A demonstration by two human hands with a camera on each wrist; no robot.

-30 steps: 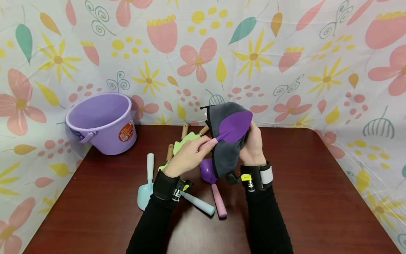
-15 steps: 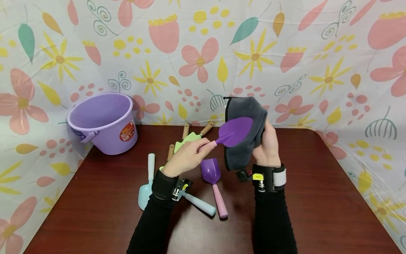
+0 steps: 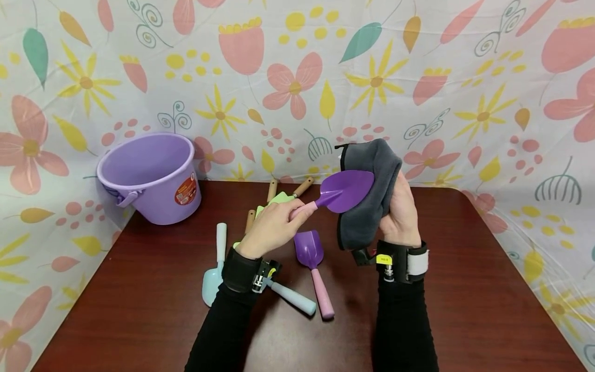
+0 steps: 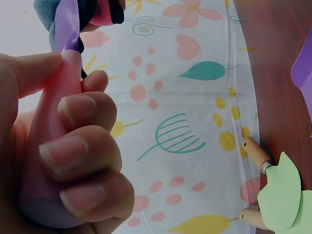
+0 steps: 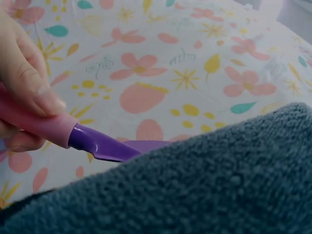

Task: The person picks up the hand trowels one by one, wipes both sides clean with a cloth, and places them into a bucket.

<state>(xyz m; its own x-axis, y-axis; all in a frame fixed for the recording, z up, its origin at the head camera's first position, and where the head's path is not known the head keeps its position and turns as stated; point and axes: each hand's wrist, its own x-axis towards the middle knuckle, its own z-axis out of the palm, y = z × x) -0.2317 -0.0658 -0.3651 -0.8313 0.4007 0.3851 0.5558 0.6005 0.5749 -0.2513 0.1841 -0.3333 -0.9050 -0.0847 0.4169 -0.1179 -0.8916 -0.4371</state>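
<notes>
Above the reddish-brown table [image 3: 469, 289], the left hand [image 3: 271, 227] has its fingers curled round a purple, pink-handled trowel [image 3: 347, 191], its pointed blade against the grey plush cloth [image 3: 384, 178] the right hand [image 3: 403, 214] grips, fingertips hidden.

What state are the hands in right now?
Left hand: closed, gripping the purple trowel by its pink handle.
Right hand: holding up the grey cloth; fingers hidden, so open or closed cannot be told.

- Bucket [image 3: 155, 199]: smooth plastic.
- Cloth [image 3: 374, 204], right of bucket: matt, fuzzy.
- Held trowel [image 3: 341, 192], right of bucket: smooth, glossy blade.
- Table [image 3: 469, 284], beneath bucket: glossy, wood-like.
</notes>
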